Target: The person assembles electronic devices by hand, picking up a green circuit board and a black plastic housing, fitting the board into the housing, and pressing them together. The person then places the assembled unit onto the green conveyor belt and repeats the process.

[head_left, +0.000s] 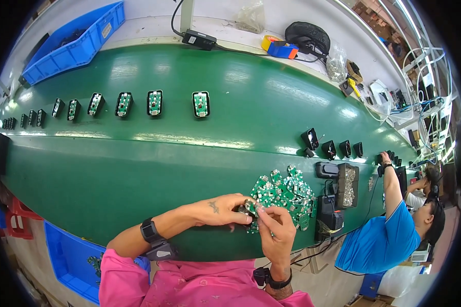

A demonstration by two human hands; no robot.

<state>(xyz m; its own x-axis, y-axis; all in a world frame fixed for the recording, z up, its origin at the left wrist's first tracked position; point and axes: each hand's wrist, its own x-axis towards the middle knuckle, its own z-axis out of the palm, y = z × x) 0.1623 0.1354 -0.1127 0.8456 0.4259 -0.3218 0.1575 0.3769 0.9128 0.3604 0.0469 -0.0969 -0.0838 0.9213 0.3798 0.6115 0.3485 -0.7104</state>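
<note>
In front of me, my left hand is closed around a small black housing, mostly hidden by the fingers. A green circuit board shows at its opening. The thumb and fingertips of my right hand pinch the near end of that board, close to my left fingertips. Whether the board sits fully inside the housing, I cannot tell. Just beyond both hands lies a loose pile of green circuit boards. Farther left, a row of black housings with boards inside them includes one upright housing at its right end.
Several black housings stand to the right, beyond a grey tray of small metal parts and a black device. A co-worker's hand reaches onto the green table. A blue bin sits at the far left.
</note>
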